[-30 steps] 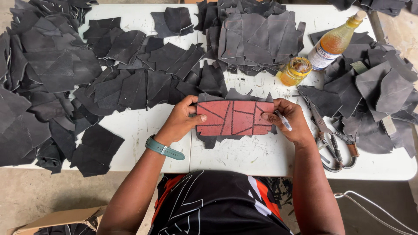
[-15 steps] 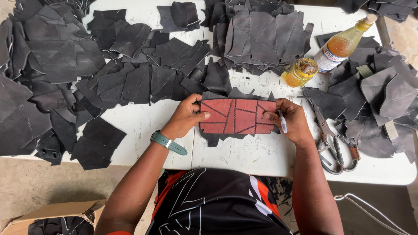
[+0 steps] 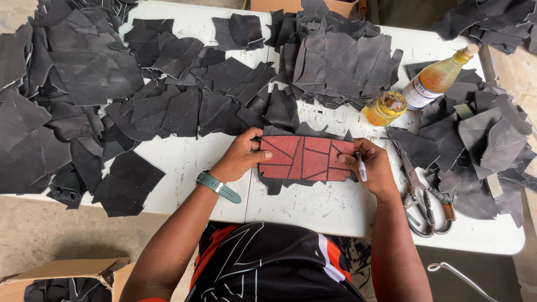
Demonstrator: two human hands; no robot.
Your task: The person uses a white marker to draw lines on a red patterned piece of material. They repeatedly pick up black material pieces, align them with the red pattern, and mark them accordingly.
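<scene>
Head view: as before, left hand (image 3: 241, 156) pins the red template (image 3: 306, 158), right hand (image 3: 370, 166) grips a pen (image 3: 361, 166).

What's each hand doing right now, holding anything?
Left hand: closed on the left end of the red template, pressing it onto a dark leather piece.
Right hand: holding a pen, fingers on the template's right end.
</scene>
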